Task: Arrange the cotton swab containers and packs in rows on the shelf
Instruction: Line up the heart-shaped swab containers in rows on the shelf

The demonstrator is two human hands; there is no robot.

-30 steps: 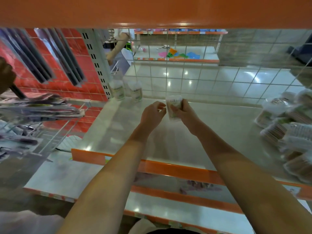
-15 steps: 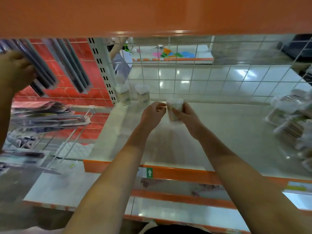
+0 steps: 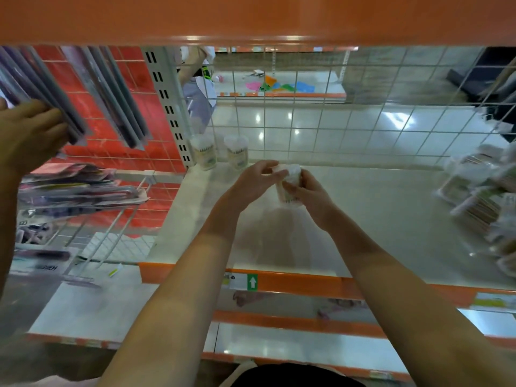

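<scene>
A clear round cotton swab container (image 3: 290,185) is held over the middle of the white shelf (image 3: 377,219). My right hand (image 3: 307,194) grips its side, and my left hand (image 3: 251,182) pinches its top rim. Two more swab containers (image 3: 205,153) (image 3: 237,152) stand upright side by side at the shelf's back left corner, against the wire grid. A blurred heap of swab packs (image 3: 480,196) lies at the shelf's right end.
An orange shelf (image 3: 251,18) overhangs closely above. A wire grid back panel (image 3: 335,121) closes the rear. Another person's hand (image 3: 25,138) handles hanging packets (image 3: 69,93) on the red rack to the left. The orange front lip (image 3: 307,283) edges the shelf.
The container and both my hands have shifted slightly toward the back left of the shelf. The other person's hand has come further into view at the left.
</scene>
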